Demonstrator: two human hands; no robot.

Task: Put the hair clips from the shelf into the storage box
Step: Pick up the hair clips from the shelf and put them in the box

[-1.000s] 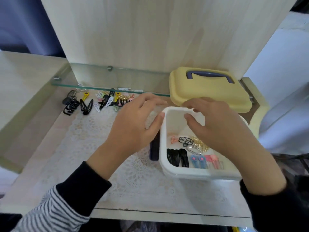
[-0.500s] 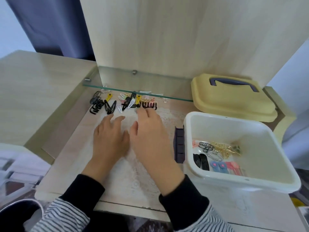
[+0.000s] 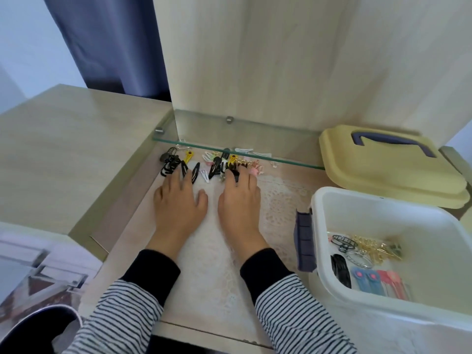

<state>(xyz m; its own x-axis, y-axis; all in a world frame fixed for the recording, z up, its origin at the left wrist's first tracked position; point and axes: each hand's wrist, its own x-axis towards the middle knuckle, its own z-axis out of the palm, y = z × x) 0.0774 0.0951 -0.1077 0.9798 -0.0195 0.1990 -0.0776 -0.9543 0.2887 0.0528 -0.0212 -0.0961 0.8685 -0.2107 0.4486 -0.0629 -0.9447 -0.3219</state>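
Observation:
A pile of hair clips, black, yellow, white, pink and gold, lies on the lace mat under the glass shelf. My left hand lies flat, fingers spread, with its fingertips on the black snap clips at the pile's left. My right hand reaches the pile's middle; its fingertips cover a black comb clip, and I cannot tell whether they grip it. The white storage box stands open at the right with several clips in its bottom.
The yellow lid with a dark handle lies behind the box. A dark latch hangs on the box's left wall. A wooden panel rises behind the shelf, and a wooden top lies at the left.
Both hands left the box and moved left and forward to the clip pile. The view has shifted left, so the box now sits at the right edge.

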